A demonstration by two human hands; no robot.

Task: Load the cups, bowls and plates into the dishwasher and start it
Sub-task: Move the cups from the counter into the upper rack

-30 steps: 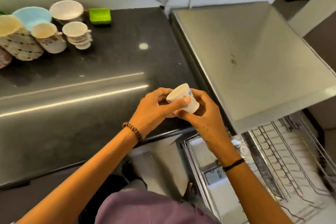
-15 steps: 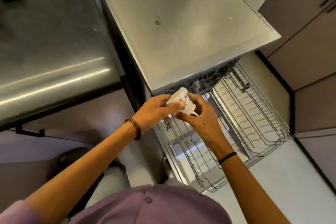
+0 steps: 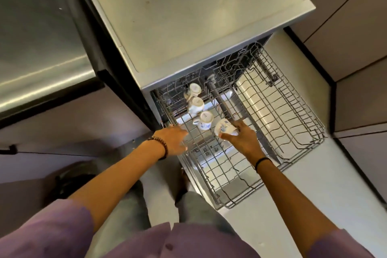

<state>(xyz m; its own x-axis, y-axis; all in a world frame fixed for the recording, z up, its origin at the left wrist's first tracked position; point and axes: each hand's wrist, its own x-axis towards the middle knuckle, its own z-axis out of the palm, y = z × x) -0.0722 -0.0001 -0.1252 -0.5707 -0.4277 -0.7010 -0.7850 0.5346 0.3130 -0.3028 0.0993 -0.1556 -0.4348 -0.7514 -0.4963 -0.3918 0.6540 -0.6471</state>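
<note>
Three white flowered ceramic cups (image 3: pixel 196 104) inverted beyond left hand (image 3: pixel 173 139). Right hand (image 3: pixel 243 140) grips fourth cup (image 3: pixel 224 128) over grey wire dishwasher rack (image 3: pixel 282 98); left hand rests slack on rack. Tilted cup may knock neighbour.

The rear of the rack (image 3: pixel 297 111) is covered by the dishwasher's top (image 3: pixel 188 16). The near side of the cup (image 3: pixel 224 127) is masked by the right hand (image 3: pixel 244 141). The fingertips of the left hand (image 3: pixel 173 139) are blurred, so contact with the rack cannot be judged. The print on the bases of the racked cups (image 3: pixel 206 117) is too small to be read. The counter (image 3: pixel 41 48) is cut off at the left edge.
</note>
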